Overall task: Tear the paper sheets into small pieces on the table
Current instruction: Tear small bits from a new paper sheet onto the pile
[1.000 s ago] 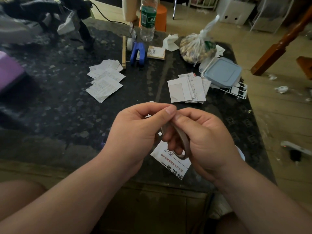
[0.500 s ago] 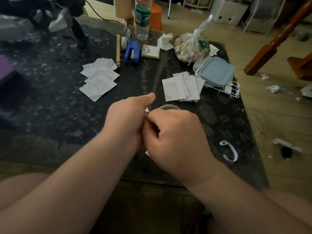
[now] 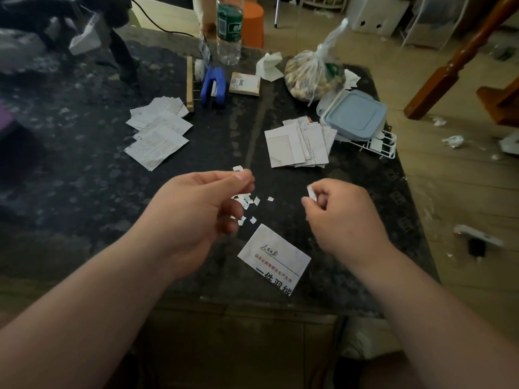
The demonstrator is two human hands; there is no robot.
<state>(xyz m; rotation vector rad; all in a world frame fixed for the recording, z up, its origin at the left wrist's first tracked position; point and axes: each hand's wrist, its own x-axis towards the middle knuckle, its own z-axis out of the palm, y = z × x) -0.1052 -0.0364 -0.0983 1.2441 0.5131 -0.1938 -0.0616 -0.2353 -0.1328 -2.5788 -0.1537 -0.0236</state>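
The printed sheet (image 3: 273, 259) lay flat on the tabletop (image 3: 84, 192) between the two wrists, nearer the person than both hands, its long axis slanting far-left to near-right. The left hand (image 3: 202, 209) pinched one scrap (image 3: 238, 169), the right hand (image 3: 342, 217) a second scrap (image 3: 310, 191); each sat about equally near the sheet.

The left hand (image 3: 193, 211) hides most of its scrap (image 3: 237, 168), the right hand (image 3: 342, 217) its strip (image 3: 310, 191); torn bits (image 3: 248, 202) under the left grip lie half-covered.

One head-worn view looks forward and down, close over the dark table (image 3: 84, 192).
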